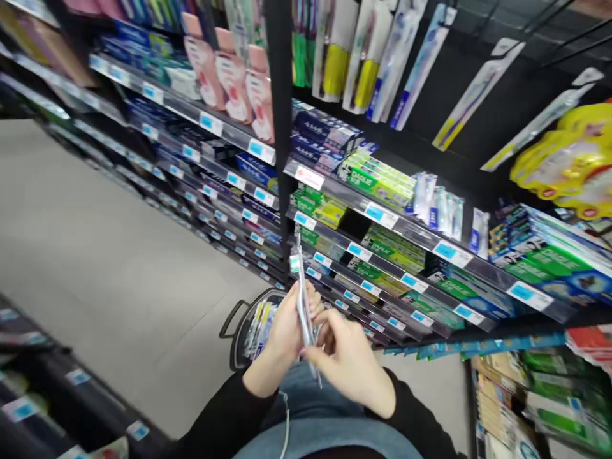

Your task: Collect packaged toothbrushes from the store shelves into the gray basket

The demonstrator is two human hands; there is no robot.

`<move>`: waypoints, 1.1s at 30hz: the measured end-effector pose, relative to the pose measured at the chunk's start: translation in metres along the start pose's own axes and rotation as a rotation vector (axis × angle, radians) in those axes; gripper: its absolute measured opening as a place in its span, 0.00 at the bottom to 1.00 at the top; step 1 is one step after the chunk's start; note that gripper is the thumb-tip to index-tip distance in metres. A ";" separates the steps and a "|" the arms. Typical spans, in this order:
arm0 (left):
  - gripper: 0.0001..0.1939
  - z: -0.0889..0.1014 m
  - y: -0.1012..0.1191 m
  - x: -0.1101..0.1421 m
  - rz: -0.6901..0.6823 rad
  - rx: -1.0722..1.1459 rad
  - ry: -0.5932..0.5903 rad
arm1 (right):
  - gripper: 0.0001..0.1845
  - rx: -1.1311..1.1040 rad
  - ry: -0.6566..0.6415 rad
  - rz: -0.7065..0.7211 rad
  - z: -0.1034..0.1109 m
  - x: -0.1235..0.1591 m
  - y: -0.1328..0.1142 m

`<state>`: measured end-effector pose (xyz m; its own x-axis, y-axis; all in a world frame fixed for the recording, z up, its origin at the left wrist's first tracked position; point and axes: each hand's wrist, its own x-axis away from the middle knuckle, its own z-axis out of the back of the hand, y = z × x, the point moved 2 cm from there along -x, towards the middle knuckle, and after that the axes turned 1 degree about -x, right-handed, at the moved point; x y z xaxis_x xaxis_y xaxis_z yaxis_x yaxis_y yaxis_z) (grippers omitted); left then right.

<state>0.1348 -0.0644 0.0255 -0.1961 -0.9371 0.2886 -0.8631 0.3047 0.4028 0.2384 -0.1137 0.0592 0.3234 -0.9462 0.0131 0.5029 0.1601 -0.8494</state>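
In front of my body I hold a packaged toothbrush [302, 299] upright, its green-and-white bristle head showing near the top of the clear wrapper. My left hand [287, 322] is closed around its middle from the left. Lower down, my right hand [347, 357] pinches the package from the right, its thumb against the wrapper. Whether it is one package or several stacked together, I cannot tell. Below and left of my hands stands a dark shopping basket [238, 344] with several packaged toothbrushes [261, 328] inside.
Shelves of green toothpaste boxes [377, 182] and blue price tags rise ahead. Packaged toothbrushes [425, 60] hang on hooks above. Pink bottles [227, 76] stand at upper left. Yellow packs [568, 159] hang at right. Grey floor [119, 255] runs along the left, with another dark shelf [62, 389] at lower left.
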 end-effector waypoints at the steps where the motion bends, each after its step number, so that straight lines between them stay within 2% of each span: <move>1: 0.11 -0.003 -0.002 -0.002 0.017 0.005 -0.011 | 0.12 -0.010 0.017 -0.013 -0.005 0.001 0.003; 3: 0.12 -0.011 -0.008 -0.005 0.031 -0.020 -0.017 | 0.08 0.009 0.074 -0.014 -0.003 0.002 0.007; 5: 0.13 -0.018 -0.014 -0.007 -0.013 -0.104 -0.007 | 0.03 0.024 0.161 -0.006 0.009 0.005 0.012; 8: 0.18 -0.027 -0.022 -0.008 -0.091 -0.235 -0.063 | 0.09 -0.079 0.348 -0.019 0.046 0.012 0.025; 11: 0.23 -0.027 -0.027 -0.005 -0.064 -0.389 -0.134 | 0.10 -0.187 0.690 -0.001 0.117 0.015 0.043; 13: 0.22 -0.021 -0.026 -0.003 -0.020 -0.508 -0.126 | 0.11 -0.107 0.921 0.001 0.180 0.009 0.055; 14: 0.21 -0.017 -0.026 -0.003 0.002 -0.557 -0.118 | 0.11 -0.015 0.983 -0.022 0.212 0.002 0.060; 16: 0.19 -0.008 -0.023 -0.001 0.037 -0.626 -0.107 | 0.13 0.183 1.064 -0.105 0.272 -0.018 0.067; 17: 0.19 -0.005 -0.022 -0.001 0.041 -0.649 -0.101 | 0.15 0.282 1.071 -0.190 0.296 -0.029 0.070; 19: 0.19 0.001 -0.018 0.001 0.029 -0.673 -0.086 | 0.20 0.460 1.020 -0.379 0.329 -0.053 0.073; 21: 0.18 0.004 -0.014 0.003 -0.010 -0.677 -0.067 | 0.21 0.561 0.956 -0.521 0.342 -0.073 0.075; 23: 0.17 0.008 -0.010 0.004 -0.056 -0.665 -0.036 | 0.21 0.589 0.930 -0.583 0.339 -0.086 0.076; 29: 0.18 0.018 0.004 0.002 -0.125 -0.729 0.005 | 0.20 0.646 0.908 -0.591 0.316 -0.091 0.081; 31: 0.16 0.010 0.017 -0.005 -0.195 -0.815 -0.024 | 0.20 0.706 0.875 -0.576 0.313 -0.089 0.083; 33: 0.14 -0.011 0.037 -0.016 -0.302 -0.915 -0.084 | 0.21 0.764 0.855 -0.565 0.310 -0.089 0.085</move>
<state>0.1109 -0.0363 0.0455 -0.0887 -0.9960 0.0127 -0.1932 0.0297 0.9807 0.5011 0.0716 0.1498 -0.5585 -0.7686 -0.3120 0.8241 -0.4709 -0.3149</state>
